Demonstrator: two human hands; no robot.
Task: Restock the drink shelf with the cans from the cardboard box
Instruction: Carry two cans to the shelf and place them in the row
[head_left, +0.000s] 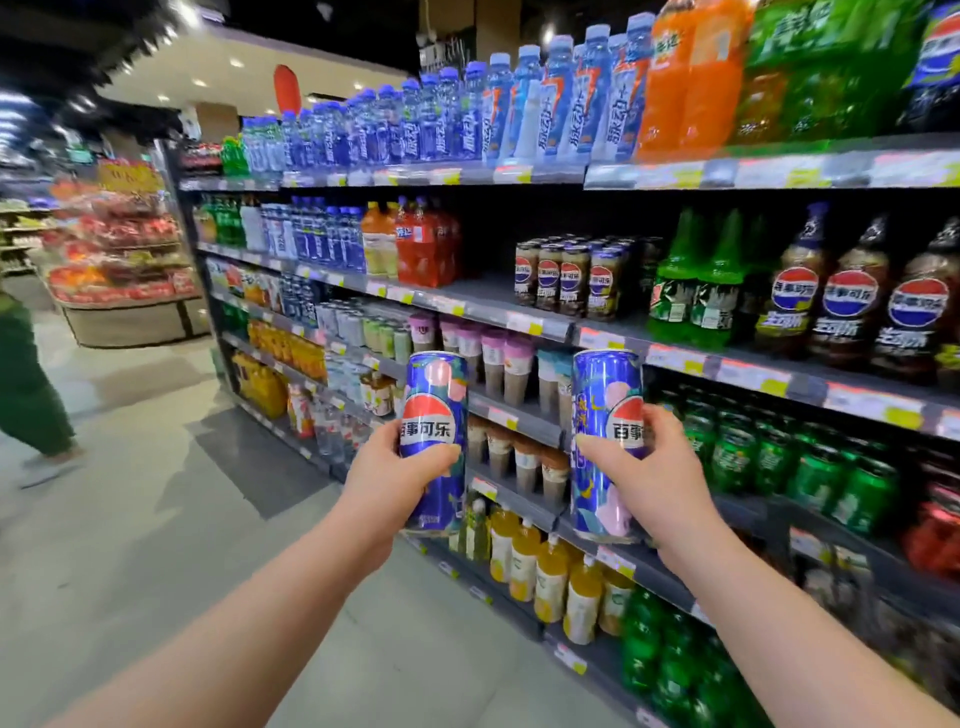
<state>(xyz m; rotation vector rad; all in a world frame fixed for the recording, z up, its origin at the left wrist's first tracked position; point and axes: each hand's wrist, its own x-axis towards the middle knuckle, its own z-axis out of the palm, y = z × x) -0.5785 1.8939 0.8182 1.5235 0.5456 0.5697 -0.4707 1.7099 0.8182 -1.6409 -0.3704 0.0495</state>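
Two tall blue cans are held upright, long axes vertical, well apart: the left hand (387, 475) curls round the left can (435, 395) and the right hand (654, 483) curls round the right can (605, 384). Beyond and above them runs the drink shelf (636, 321), slanting away leftward, so the right hand looks nearer it — a bare stretch (485, 288) lies between red bottles (428, 249) and packed cola cans (571, 278), past the price-tag lip (524, 323). No cardboard box is visible.

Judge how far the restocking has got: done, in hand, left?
Done: no matching cans visible on the shelves. In hand: the left hand grips one blue can, the right hand a second can. Left: both need shelving; the box is out of view.
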